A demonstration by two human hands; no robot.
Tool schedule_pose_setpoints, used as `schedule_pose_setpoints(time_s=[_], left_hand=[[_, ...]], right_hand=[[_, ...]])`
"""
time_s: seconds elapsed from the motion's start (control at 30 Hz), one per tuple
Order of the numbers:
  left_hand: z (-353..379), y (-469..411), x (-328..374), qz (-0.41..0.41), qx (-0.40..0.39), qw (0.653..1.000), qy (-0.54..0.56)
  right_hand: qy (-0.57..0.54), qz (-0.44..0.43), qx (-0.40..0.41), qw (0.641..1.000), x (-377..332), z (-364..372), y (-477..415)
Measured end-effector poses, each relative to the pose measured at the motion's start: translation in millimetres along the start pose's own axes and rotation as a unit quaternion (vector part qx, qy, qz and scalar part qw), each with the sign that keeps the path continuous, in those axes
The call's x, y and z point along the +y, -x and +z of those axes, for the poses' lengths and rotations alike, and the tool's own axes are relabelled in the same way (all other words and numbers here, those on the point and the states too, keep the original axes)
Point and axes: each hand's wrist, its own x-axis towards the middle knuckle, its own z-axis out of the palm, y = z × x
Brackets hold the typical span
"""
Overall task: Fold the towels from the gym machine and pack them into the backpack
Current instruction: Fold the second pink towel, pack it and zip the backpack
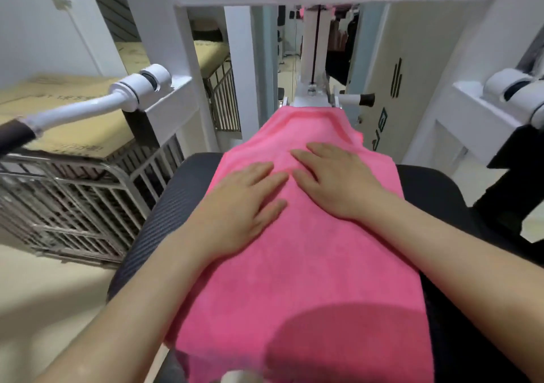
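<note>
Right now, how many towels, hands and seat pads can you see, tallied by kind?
Pink fluffy cloth towel: 1
Bare hands, left hand and right hand, both flat on the towel: 2
Black textured padded seat: 1
Total: 4

Pink towel (309,265): spread lengthwise over black padded seat (164,220) of white gym machine (188,29). Left hand (235,203), right hand (338,182): both flat on towel, fingers straight, side by side. Wire crate (73,203), left, apparently topped with cardboard (67,129).
</note>
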Motion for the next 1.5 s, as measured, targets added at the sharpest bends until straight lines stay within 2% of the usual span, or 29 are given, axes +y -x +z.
schedule_pose_setpoints(time_s=[0.07, 0.13, 0.17, 0.3, 0.47, 0.57, 0.67, 0.73, 0.8, 0.87, 0.9, 0.97, 1.03, 1.1, 1.2, 1.3, 1.33, 1.43, 1.5], left_hand=[[-10.1, 15.8, 2.4, -0.014, 0.033, 0.999, 0.012], [-19.5, 41.8, 13.3, -0.016, 0.057, 0.997, 0.041], [-21.6, 57.6, 20.9, -0.020, 0.061, 0.996, 0.059], [-17.0, 117.5, 41.0, -0.051, 0.115, 0.987, 0.104], [7.4, 175.9, 42.9, -0.143, 0.272, 0.950, 0.046], [24.2, 200.2, 45.3, -0.214, 0.303, 0.925, 0.074], [46.5, 213.6, 50.8, -0.336, 0.284, 0.876, 0.199], [60.4, 215.9, 49.9, -0.402, 0.218, 0.823, 0.337], [69.0, 214.4, 46.4, -0.417, 0.147, 0.756, 0.482], [71.7, 212.9, 45.2, -0.407, 0.110, 0.727, 0.542], [70.6, 214.1, 46.4, -0.401, 0.100, 0.721, 0.556], [61.7, 218.4, 55.3, -0.384, 0.099, 0.685, 0.611], [47.1, 223.0, 67.7, -0.364, 0.127, 0.642, 0.663], [30.7, 229.0, 78.7, -0.349, 0.173, 0.613, 0.687], [9.5, 237.2, 84.6, -0.299, 0.203, 0.625, 0.692], [-10.0, 247.3, 75.0, -0.242, 0.180, 0.644, 0.703], [-15.4, 250.8, 69.1, -0.237, 0.168, 0.664, 0.689], [-24.8, 261.3, 46.6, -0.233, 0.110, 0.764, 0.592], [-25.1, 267.9, 33.7, -0.232, 0.070, 0.803, 0.544]], right_hand=[[0.040, -0.016, 0.053, 0.998, -4.8, -5.6, 4.0], [0.075, -0.066, 0.124, 0.987, -17.0, -13.7, 18.1], [0.060, -0.096, 0.125, 0.986, -25.5, -18.4, 30.0], [-0.033, -0.173, 0.004, 0.984, -50.5, -25.1, 87.0], [0.035, -0.183, 0.009, 0.982, -47.7, -13.0, 137.1], [0.025, -0.160, 0.019, 0.987, -50.1, -6.4, 157.4], [0.014, -0.141, 0.070, 0.987, -55.3, -6.8, 164.9], [0.019, -0.136, 0.131, 0.982, -60.5, -6.0, 170.9], [0.031, -0.134, 0.197, 0.971, -71.6, -4.9, 181.7], [0.028, -0.145, 0.238, 0.960, -87.4, -2.9, 196.9], [0.021, -0.153, 0.238, 0.959, -96.8, -1.3, 205.7], [0.021, -0.157, 0.190, 0.969, -119.0, 7.7, 224.2], [0.034, -0.135, 0.122, 0.983, -142.4, 24.5, 240.4], [0.027, -0.097, 0.111, 0.989, -161.8, 44.6, 249.5], [0.000, -0.028, 0.214, 0.976, -171.2, 63.1, 250.9], [-0.030, 0.012, 0.276, 0.961, -161.8, 62.2, 255.6], [-0.029, 0.009, 0.280, 0.959, -155.7, 59.9, 259.5], [-0.002, -0.016, 0.246, 0.969, -135.5, 45.4, 272.3], [0.028, -0.020, 0.235, 0.971, -125.2, 31.6, 279.7]])
